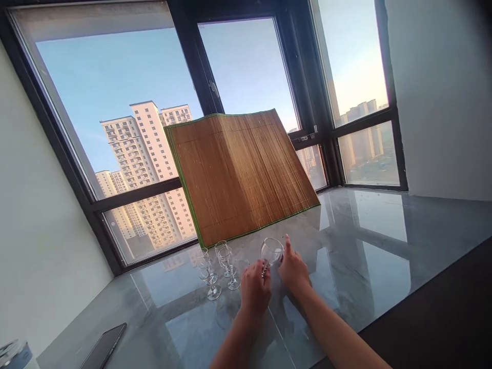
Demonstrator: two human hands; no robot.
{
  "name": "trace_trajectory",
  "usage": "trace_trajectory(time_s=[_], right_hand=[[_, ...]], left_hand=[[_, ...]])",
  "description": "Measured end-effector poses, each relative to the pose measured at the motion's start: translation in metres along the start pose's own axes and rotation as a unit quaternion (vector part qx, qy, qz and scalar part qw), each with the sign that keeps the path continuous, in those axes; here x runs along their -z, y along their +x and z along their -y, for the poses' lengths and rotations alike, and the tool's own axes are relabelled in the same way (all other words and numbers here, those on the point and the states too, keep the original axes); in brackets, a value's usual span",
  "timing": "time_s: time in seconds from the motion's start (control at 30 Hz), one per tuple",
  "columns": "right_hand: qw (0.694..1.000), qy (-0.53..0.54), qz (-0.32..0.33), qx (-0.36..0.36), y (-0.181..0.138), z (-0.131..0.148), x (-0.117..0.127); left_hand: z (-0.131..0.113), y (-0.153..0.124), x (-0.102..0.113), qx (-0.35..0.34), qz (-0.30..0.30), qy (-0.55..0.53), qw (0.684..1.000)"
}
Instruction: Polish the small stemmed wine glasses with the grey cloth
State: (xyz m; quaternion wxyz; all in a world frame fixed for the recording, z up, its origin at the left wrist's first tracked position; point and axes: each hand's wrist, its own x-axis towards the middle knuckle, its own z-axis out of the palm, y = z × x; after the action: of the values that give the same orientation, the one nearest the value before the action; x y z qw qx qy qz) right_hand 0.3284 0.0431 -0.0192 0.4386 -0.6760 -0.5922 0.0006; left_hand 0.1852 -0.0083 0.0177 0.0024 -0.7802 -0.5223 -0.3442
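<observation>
The fingers [265, 270] of the left hand [254, 289] curl in toward the stem of a clear wine glass [272, 252], seemingly pinching it low down, though the back of the hand hides the contact. The right hand [294, 270] sits just beside the bowl, its fingers pressed loosely together against the glass's right side, with one fingertip raised near the rim. The glass stands upright on the desk [365, 256], between the two hands and just in front of the mat's lower edge.

It looks thin-walled and light, smooth enough to slip and easy to crack if squeezed at the bowl; the stem, or the foot, is probably the safer place to hold it, with the bowl only steadied.

To the left of the hands, a small cluster of stemmed glasses [215, 269] stands close together on the glossy grey surface. Behind them, a bamboo mat [240, 171] with a green edge leans upright against the window frame [134, 195]. Near the left front corner lies a dark phone [103, 346], and a round container [13, 353] is partly cut off by the picture's edge.
</observation>
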Motion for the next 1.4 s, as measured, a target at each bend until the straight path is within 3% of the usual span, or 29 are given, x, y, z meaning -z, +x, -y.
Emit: trace_trajectory(time_s=[0.1, 0.23, 0.47, 0.57, 0.67, 0.8, 0.93, 1.0, 1.17, 1.4], right_hand=[[0.996, 0.075, -0.035, -0.034, 0.002, 0.004, 0.005], [0.985, 0.160, -0.058, -0.013, 0.001, 0.020, 0.015], [0.958, 0.281, -0.043, 0.035, -0.027, 0.056, 0.035], [0.960, 0.270, -0.009, 0.076, -0.036, 0.063, 0.038], [0.964, 0.238, 0.002, 0.117, -0.036, 0.061, 0.043], [0.968, 0.216, -0.088, 0.091, -0.027, 0.045, 0.061], [0.968, 0.190, -0.164, 0.021, -0.020, 0.027, 0.074], [0.974, 0.183, -0.135, 0.006, -0.021, 0.021, 0.074], [0.978, 0.202, 0.020, 0.048, -0.029, 0.023, 0.063], [0.948, 0.300, 0.103, 0.039, -0.032, 0.035, 0.061]], left_hand=[[0.016, 0.005, -0.012, 0.050, -0.014, -0.040, 0.998], [0.038, 0.005, -0.005, 0.103, -0.001, -0.064, 0.993], [0.033, 0.009, -0.011, 0.147, -0.003, 0.012, 0.989], [0.035, 0.007, -0.015, 0.124, 0.024, 0.044, 0.991], [0.038, 0.005, -0.009, 0.042, 0.024, 0.047, 0.998], [0.038, 0.005, 0.004, -0.064, 0.026, 0.035, 0.997], [0.037, 0.004, 0.008, -0.055, 0.001, -0.007, 0.998], [0.039, 0.004, 0.008, -0.042, -0.009, -0.018, 0.999], [0.044, 0.002, 0.010, -0.031, -0.022, -0.008, 0.999], [0.040, 0.003, 0.013, -0.050, -0.029, 0.005, 0.998]])
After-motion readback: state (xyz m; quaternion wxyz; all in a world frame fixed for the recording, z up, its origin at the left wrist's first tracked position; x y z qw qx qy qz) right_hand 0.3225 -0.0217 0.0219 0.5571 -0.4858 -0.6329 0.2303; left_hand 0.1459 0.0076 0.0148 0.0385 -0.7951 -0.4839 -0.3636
